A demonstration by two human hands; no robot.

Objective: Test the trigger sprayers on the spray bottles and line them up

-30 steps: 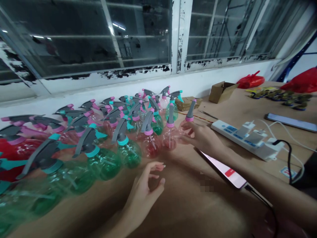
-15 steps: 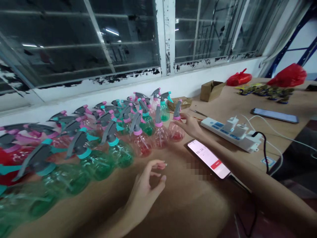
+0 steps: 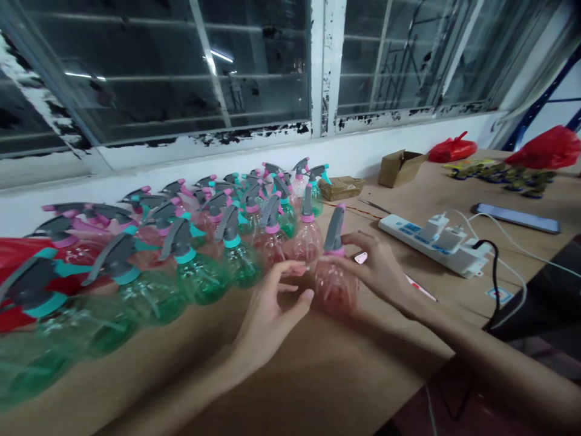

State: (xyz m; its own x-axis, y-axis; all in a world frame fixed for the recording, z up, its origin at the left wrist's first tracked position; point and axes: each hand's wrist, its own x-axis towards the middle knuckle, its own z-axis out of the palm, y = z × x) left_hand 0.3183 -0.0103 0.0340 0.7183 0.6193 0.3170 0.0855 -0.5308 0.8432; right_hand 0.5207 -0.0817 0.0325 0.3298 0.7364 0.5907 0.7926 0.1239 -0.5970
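My right hand (image 3: 380, 267) grips a pink spray bottle (image 3: 336, 287) by its neck, under the grey trigger head. The bottle stands nearly upright above the table and its lower part is blurred. To its left, my left hand (image 3: 271, 316) is open, thumb and fingers apart, fingertips close to the bottle; contact cannot be made out. Behind both hands stand several more spray bottles, among them a pink one (image 3: 307, 237) and a green one (image 3: 242, 264) with a turquoise collar. A phone with a lit screen (image 3: 421, 287) is mostly hidden behind my right hand and forearm.
A white power strip (image 3: 408, 237) with plugged-in chargers lies on the right, cables trailing off the table (image 3: 290, 375). Beyond it rests another phone (image 3: 517, 218). At the back are an open cardboard box (image 3: 399, 169), a flattened brown packet (image 3: 342, 188) and red plastic bags (image 3: 452, 148).
My right hand has drawn the pink spray bottle out of the row, toward me and my left hand. The view has shifted slightly, and my right hand now covers most of the lit phone.
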